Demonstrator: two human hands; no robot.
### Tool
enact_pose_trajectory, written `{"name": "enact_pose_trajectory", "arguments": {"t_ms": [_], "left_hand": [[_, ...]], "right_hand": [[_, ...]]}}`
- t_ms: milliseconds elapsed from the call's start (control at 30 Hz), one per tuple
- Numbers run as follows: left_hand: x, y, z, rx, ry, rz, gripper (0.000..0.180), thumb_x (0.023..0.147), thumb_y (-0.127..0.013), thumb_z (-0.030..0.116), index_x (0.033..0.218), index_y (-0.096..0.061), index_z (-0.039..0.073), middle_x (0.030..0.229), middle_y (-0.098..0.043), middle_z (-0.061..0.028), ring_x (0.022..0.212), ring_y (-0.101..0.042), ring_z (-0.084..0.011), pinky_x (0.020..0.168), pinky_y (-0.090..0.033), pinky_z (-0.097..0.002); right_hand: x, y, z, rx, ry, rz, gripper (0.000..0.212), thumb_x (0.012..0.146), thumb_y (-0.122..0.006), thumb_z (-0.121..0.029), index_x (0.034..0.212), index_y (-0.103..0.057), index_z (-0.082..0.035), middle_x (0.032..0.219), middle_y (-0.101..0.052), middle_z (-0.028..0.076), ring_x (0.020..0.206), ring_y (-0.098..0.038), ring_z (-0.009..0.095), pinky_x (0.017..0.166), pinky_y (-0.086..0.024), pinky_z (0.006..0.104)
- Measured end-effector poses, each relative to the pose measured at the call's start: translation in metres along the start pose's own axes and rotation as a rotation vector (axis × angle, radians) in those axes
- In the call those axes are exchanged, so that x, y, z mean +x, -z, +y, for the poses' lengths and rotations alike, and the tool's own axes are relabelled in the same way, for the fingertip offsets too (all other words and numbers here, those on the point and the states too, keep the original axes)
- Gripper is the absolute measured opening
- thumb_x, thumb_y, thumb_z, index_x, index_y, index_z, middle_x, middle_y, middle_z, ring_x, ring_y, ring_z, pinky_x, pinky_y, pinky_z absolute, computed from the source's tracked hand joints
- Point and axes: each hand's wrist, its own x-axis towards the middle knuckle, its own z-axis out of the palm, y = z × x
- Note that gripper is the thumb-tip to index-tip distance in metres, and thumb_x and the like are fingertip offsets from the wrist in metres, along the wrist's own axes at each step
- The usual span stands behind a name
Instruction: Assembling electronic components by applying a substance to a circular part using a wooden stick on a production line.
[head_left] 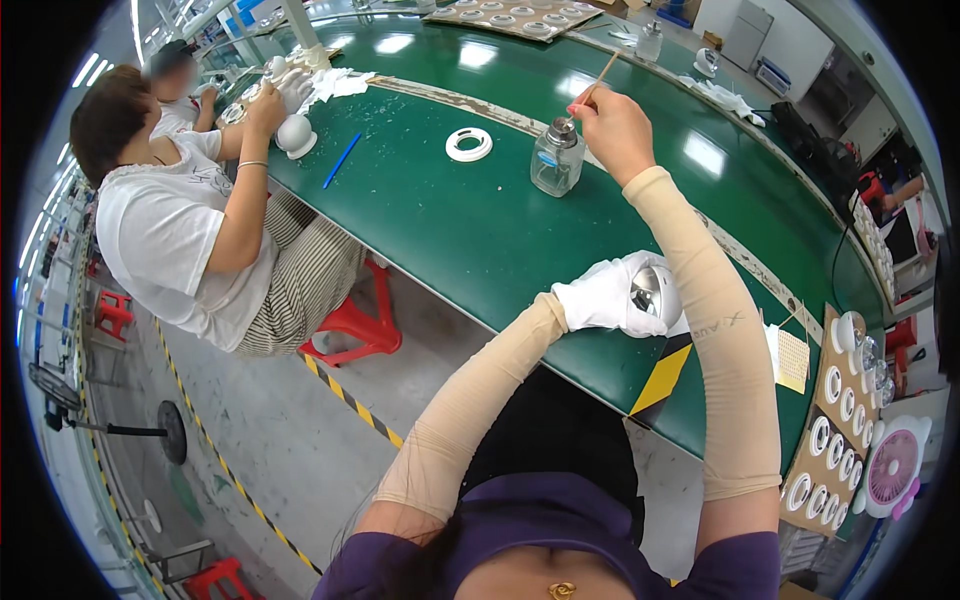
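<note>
My left hand (603, 297), in a white glove, is wrapped round a white dome camera (655, 290) with a shiny, mirror-like dome. It rests near the table's front edge. Pinched in the bare fingers of my right hand (617, 132) is a thin wooden stick (606, 70), slanting up to the right. Those fingers are just above the metal top of a clear glass bottle (556, 165). Whether the stick's lower end touches that top I cannot tell. A white ring (484, 150) lies flat left of the bottle.
On the green table (420, 215) lies a blue pen (343, 160). A co-worker (165, 220) at left handles white parts, near another white dome unit (295, 137). At right are a yellowish pad (793, 360) and a cardboard tray (812, 445) of white rings. A red stool (360, 325) stands below.
</note>
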Motion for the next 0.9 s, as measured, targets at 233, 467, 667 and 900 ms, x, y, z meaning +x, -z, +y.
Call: {"name": "enact_pose_trajectory", "arguments": {"t_ms": [233, 467, 667, 900], "left_hand": [[0.005, -0.003, -0.001, -0.041, -0.003, -0.028, 0.091, 0.062, -0.088, 0.041, 0.132, -0.046, 0.002, 0.115, -0.064, -0.0146, 0.105, -0.064, -0.0261, 0.093, -0.051, -0.0355], [0.003, 0.003, 0.0, -0.028, -0.023, -0.002, 0.086, 0.064, -0.088, 0.034, 0.133, -0.046, 0.006, 0.113, -0.065, -0.0133, 0.102, -0.064, -0.0238, 0.092, -0.05, -0.0344], [0.002, 0.0, -0.007, 0.012, -0.049, 0.014, 0.081, 0.067, -0.086, 0.031, 0.133, -0.044, 0.011, 0.111, -0.066, -0.0111, 0.098, -0.065, -0.023, 0.087, -0.051, -0.0335], [0.001, -0.006, -0.003, -0.053, -0.021, 0.041, 0.083, 0.066, -0.086, 0.028, 0.134, -0.043, 0.01, 0.108, -0.065, -0.0092, 0.093, -0.063, -0.0184, 0.084, -0.051, -0.0305]], "right_hand": [[-0.001, 0.024, 0.001, -0.004, 0.042, 0.019, 0.014, 0.086, -0.065, -0.021, 0.087, -0.07, -0.008, 0.081, -0.07, 0.011, 0.075, -0.066, 0.027, 0.069, -0.05, 0.0346], [-0.128, 0.121, -0.007, 0.237, 0.132, 0.115, 0.008, 0.087, -0.065, 0.001, 0.095, -0.066, 0.0, 0.093, -0.071, 0.008, 0.085, -0.065, 0.017, 0.08, -0.05, 0.0284], [-0.225, 0.122, -0.006, 0.166, 0.034, 0.094, 0.019, 0.08, -0.062, 0.014, 0.094, -0.065, 0.002, 0.095, -0.07, 0.013, 0.083, -0.065, 0.023, 0.076, -0.051, 0.0307], [-0.211, 0.109, -0.01, -0.134, 0.293, 0.104, 0.026, 0.076, -0.063, 0.015, 0.099, -0.063, 0.003, 0.086, -0.065, 0.015, 0.073, -0.061, 0.029, 0.066, -0.05, 0.0335]]}}
